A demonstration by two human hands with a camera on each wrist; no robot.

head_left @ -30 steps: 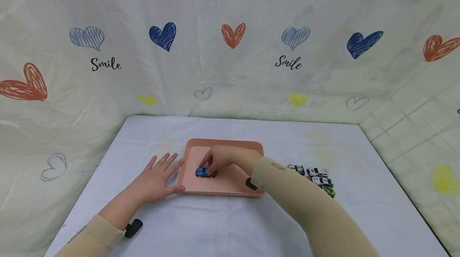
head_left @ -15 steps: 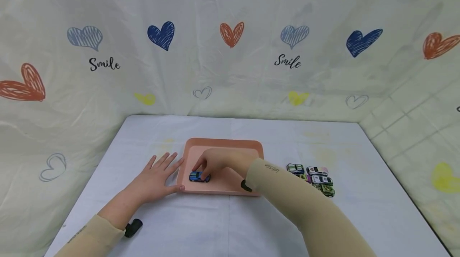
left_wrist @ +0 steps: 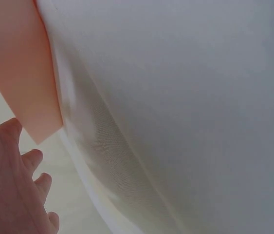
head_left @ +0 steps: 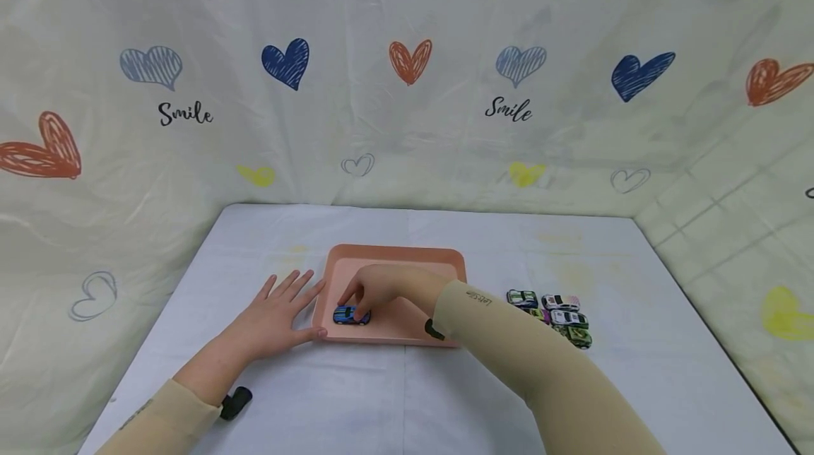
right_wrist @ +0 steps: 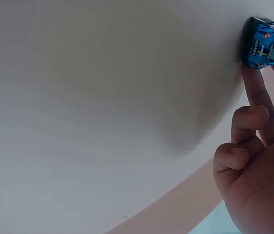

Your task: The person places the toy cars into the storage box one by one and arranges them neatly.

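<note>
A blue toy car (head_left: 346,314) sits in the left part of a pink tray (head_left: 407,333). My right hand (head_left: 381,285) pinches it between thumb and fingers; in the right wrist view the car's blue end (right_wrist: 265,45) shows at the fingertips, while the other fingers curl loosely. My left hand (head_left: 270,321) is spread flat at the tray's left edge, its thumb and index fingertip touching the rim. In the left wrist view, the tray's outer wall (left_wrist: 25,68) stands beside the fingers of that hand (left_wrist: 3,180).
Several toy cars (head_left: 569,318) stand grouped on the white tablecloth (head_left: 483,377) to the right of the tray, partly hidden behind the right forearm. A cloth backdrop (head_left: 407,130) printed with hearts rises behind the table.
My right hand has moved left and slightly nearer with the blue toy car, toward the tray's left side, slowing in the last half second. The left hand has stayed in place.
</note>
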